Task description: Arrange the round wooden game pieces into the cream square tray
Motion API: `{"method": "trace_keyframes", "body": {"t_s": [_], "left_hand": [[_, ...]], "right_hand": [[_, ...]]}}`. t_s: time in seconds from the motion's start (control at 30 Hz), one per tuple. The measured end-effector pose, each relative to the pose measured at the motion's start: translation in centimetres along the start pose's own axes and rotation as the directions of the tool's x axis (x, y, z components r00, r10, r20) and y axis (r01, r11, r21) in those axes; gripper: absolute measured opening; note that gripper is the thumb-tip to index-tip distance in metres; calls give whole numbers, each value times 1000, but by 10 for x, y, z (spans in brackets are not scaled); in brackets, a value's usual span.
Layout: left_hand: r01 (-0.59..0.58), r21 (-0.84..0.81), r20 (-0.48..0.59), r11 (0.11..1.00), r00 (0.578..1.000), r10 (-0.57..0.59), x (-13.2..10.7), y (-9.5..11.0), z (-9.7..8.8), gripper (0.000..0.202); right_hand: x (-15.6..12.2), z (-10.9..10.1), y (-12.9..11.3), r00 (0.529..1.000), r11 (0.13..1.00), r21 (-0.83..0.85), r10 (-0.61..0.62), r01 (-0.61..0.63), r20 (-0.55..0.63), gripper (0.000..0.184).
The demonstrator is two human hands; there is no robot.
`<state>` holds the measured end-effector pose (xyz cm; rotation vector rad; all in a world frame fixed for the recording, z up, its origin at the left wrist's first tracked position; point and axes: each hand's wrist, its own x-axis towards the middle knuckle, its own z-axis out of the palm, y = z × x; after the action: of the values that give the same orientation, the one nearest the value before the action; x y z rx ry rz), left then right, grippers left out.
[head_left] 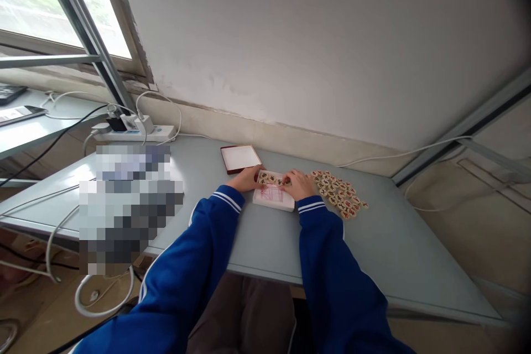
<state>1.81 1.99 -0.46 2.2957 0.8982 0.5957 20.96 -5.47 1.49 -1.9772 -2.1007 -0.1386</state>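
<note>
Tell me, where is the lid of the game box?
In the head view the box lid lies on the grey table, just beyond the left hand, up and left of the open box.

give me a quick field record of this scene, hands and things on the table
left hand: rests at the left edge of the box, by the row of pieces in it
right hand: on the right end of that row
loose pieces: heap on the table, right of the box
lid: lies behind the box, inside up
power strip: far left, by the wall
sleeves: blue, white stripes at the cuffs
</note>
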Motion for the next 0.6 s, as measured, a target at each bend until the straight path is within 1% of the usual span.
{"method": "trace_keyframes", "body": {"t_s": [0.07,0.13,0.23,0.3,0.37,0.4,0.47,0.53,0.6], "left_hand": [[2,1,-5,1000,1000,-2,0,0,0,51],[-1,3,-6,1000,1000,1,0,-1,1,50],[-13,2,-6,1000,1000,13,0,-1,1,49],[-20,-3,-11,1000,1000,20,0,-1,1,48],[-20,-6,-12,1000,1000,20,-1,0,0,48],[-16,-8,-10,1000,1000,16,-1,1,0,48],[-4,-9,-5,1000,1000,3,-2,3,0,50],[4,-14,-3,1000,1000,-4,-2,4,-1,52],[-2,-21,-2,1000,1000,2,-3,4,-2,52]], "right_hand": [[1,3,-2,999,1000,-30,5,-7,-46,13],[2,4,-1,998,999,-34,9,-12,-67,13],[3,-2,6,999,1000,19,11,-11,-45,14],[0,-11,18,998,998,46,41,-40,-41,14],[-5,-20,35,988,990,20,141,-140,-57,13],[-9,-24,45,975,977,-13,213,-214,-57,13],[-17,-28,65,936,933,-84,350,-351,-20,17],[-24,-27,80,908,905,-123,416,-408,47,21],[-27,-23,88,904,906,-121,417,-405,97,22]]}}
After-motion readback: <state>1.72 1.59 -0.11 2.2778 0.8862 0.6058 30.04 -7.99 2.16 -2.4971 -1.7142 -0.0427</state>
